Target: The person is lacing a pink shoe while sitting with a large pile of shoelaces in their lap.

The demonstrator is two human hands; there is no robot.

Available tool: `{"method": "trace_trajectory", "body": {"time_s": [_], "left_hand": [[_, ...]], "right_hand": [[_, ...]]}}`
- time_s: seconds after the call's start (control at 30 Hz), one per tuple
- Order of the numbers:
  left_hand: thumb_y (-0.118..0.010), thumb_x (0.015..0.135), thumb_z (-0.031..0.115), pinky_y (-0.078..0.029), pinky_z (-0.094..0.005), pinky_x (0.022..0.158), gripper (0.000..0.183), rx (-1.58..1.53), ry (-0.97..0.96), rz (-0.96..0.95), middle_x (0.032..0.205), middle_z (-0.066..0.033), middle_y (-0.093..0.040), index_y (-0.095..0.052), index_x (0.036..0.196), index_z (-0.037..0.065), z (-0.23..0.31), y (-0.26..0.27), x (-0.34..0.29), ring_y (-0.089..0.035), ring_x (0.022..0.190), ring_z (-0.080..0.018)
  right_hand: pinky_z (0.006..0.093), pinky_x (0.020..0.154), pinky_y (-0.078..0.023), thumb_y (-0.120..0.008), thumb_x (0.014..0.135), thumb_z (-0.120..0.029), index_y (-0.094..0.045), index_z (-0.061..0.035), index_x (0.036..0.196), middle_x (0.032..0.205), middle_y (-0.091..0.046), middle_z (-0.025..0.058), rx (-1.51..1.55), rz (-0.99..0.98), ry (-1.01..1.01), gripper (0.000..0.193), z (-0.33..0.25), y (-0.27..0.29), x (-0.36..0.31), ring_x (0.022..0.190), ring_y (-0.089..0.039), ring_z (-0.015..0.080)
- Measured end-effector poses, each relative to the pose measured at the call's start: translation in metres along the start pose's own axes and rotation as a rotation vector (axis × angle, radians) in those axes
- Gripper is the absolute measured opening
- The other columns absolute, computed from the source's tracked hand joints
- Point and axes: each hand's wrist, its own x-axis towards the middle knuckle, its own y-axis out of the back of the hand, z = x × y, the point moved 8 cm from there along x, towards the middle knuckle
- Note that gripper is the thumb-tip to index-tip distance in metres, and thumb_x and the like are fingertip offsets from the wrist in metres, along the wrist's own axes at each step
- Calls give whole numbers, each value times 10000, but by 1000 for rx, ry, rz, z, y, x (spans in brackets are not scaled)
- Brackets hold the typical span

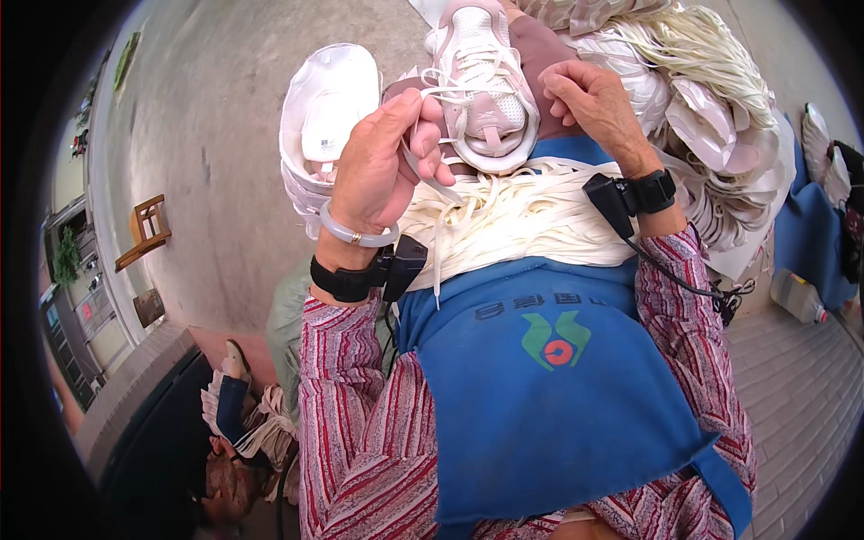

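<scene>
A white and pale pink sneaker [486,94] rests on my lap with its toe away from me, partly laced. My left hand [387,148] is just left of it, thumb and fingers pinching a white shoelace [434,92] that runs from the shoe's eyelets. Right of the shoe, my right hand [594,103] hangs with fingers curled in; what they hold, if anything, is too small to make out. A thick spread of loose cream laces [531,220] lies across my lap over the blue apron [549,405].
Stacked white shoe uppers [328,103] stand beyond my left wrist. To the right is a large heap of pink and white uppers [711,135] with more laces. A plastic jug [797,295] lies at the far right, and a small wooden stool [144,232] stands far left. Another person [238,450] sits at lower left.
</scene>
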Motion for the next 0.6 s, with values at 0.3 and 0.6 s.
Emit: {"method": "trace_trajectory", "body": {"time_s": [0.3,0.6], "left_hand": [[-435,1021,277,-514,-262,468,314,179,-102,63,599,19,-471,-577,950,6,35,-5,-3,-470,477,-70],[-479,1009,324,-433,-193,439,373,437,242,-335,571,39,-438,-620,864,11,-22,-38,-35,-422,474,-39]], "right_hand": [[207,556,-431,-588,914,-210,-659,10,894,670,-586,-9,34,-155,12,232,-21,-29,-32,604,-537,53],[208,513,-478,-473,973,-193,-644,19,992,800,-644,41,346,-393,-135,273,-22,-63,-62,619,-585,71]]}}
